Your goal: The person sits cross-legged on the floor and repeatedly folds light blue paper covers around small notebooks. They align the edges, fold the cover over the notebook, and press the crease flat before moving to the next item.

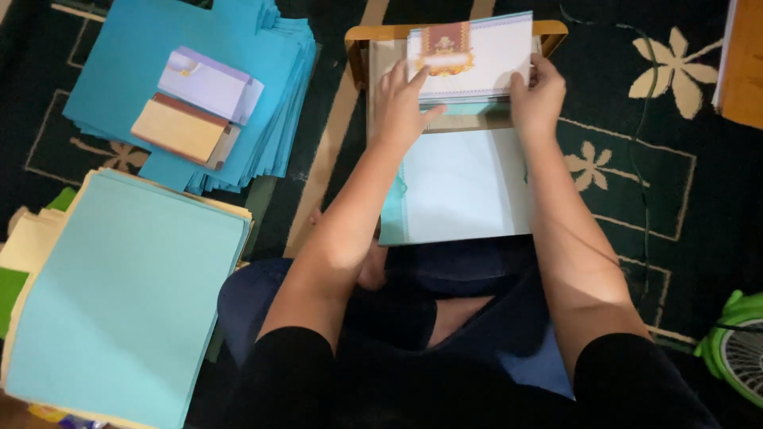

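My left hand (pixel 401 99) and my right hand (pixel 537 94) both grip a folded white card (pixel 477 52) with a red-and-gold ornament and a pale blue border. The card rests on a small wooden board (pixel 362 40) lying on the carpet. Each hand holds one lower corner of the card, fingers on top. A large pale blue-white sheet (pixel 461 187) lies under my forearms, between the board and my crossed legs.
A pile of bright blue sheets (pixel 135 56) lies at upper left, with a white pad (pixel 208 83) and a tan pad (pixel 179 129) on it. A light blue stack (pixel 119 294) sits at lower left. A green fan (pixel 735 345) stands at lower right.
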